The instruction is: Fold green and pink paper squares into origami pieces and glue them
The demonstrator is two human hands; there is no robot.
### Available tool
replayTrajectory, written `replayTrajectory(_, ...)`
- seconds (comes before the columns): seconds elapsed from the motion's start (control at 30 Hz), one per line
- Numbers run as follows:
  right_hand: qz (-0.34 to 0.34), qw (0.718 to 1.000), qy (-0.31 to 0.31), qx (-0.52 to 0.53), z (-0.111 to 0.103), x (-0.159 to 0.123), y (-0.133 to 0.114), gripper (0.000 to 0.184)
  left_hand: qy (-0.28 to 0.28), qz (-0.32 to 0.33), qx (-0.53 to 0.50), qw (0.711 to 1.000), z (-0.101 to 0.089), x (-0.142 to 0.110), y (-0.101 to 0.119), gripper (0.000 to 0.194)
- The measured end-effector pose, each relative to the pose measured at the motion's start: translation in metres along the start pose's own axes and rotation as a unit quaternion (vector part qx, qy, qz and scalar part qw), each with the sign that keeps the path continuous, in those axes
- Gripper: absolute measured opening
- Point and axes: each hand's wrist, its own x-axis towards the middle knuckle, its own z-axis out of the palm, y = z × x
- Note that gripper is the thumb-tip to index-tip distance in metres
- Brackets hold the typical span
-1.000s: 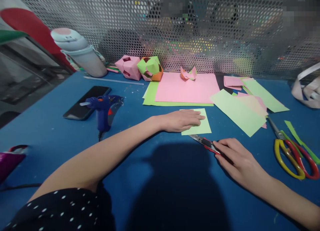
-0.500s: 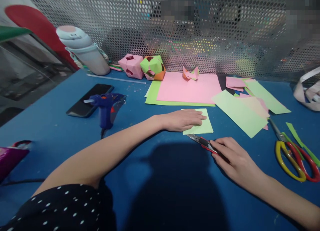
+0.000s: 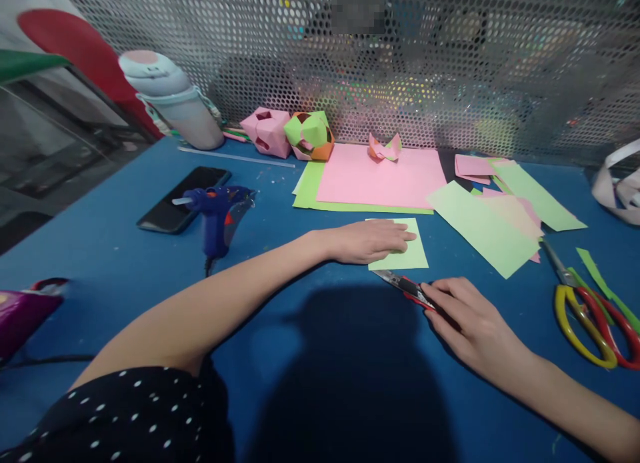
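Observation:
My left hand (image 3: 367, 241) lies flat, fingers stretched out, over a small pale green paper (image 3: 417, 253) on the blue table. Part of that paper is hidden beneath the palm. My right hand (image 3: 467, 316) is closed around a red and black utility knife (image 3: 411, 289). The knife's blade points up and left, with its tip at the paper's lower left edge; whether it touches the paper I cannot tell. Behind the hands lie large pink sheets (image 3: 383, 183) over green ones, bearing a small folded pink paper piece (image 3: 385, 147).
Scissors (image 3: 580, 303) with yellow and red handles lie at right, beside green strips (image 3: 595, 273) and loose pale green paper (image 3: 485, 229). At left are a blue glue gun (image 3: 215, 226), a phone (image 3: 175, 203) and a bottle (image 3: 183, 116). Folded paper shapes (image 3: 310, 133) stand by the perforated metal panel (image 3: 425, 69).
The whole view has shifted slightly, so things sit a little further right. Both hands keep nearly the same position on the paper and the knife.

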Motion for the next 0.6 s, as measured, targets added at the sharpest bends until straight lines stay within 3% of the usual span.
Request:
replayTrajectory(0.37,-0.020,0.999,-0.026,0.028,0.000,0.001,-0.004,0.039,0.004,-0.011,-0.020,1.000,0.001,-0.001,-0.001,0.035)
replayTrajectory(0.6,-0.039,0.999,-0.036,-0.005,-0.017,0.001,-0.007,0.037,0.064,0.001,-0.021,0.998,0.004,-0.004,0.002,0.035)
